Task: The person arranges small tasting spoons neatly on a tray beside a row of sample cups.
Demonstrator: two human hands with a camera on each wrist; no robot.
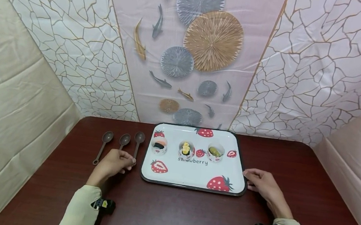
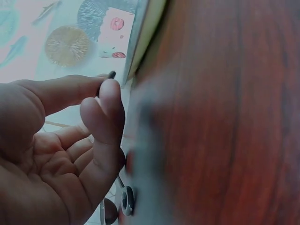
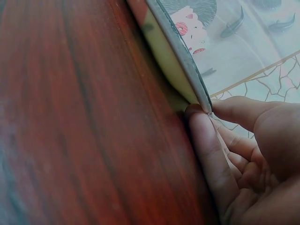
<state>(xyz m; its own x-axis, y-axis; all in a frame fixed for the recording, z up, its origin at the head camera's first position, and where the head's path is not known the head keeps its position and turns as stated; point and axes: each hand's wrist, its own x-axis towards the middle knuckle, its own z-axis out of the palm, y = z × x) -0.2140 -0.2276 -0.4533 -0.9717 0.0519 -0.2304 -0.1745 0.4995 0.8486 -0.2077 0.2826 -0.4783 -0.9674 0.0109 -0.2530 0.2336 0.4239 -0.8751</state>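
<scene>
My left hand (image 1: 113, 164) pinches the handle end of a brown measuring spoon (image 1: 139, 137), the rightmost of three lying left of the tray. In the left wrist view the handle's dark tip (image 2: 112, 74) pokes out between thumb and finger. My right hand (image 1: 265, 187) grips the right edge of a white strawberry-print tray (image 1: 187, 177), with the thumb over the dark rim (image 3: 199, 79) and a finger under it. On the tray stand three small patterned cups: a left cup (image 1: 159, 152) with an orange-and-black piece, a middle cup (image 1: 180, 155) with a yellow-topped one, and a right cup (image 1: 214, 159) with a green one.
Two more brown spoons lie to the left, an outer spoon (image 1: 101, 148) and a middle spoon (image 1: 124, 140) partly behind my left hand. The dark red table (image 1: 169, 214) ends at a patterned cloth backdrop (image 1: 182, 90), with pale padded panels at both sides.
</scene>
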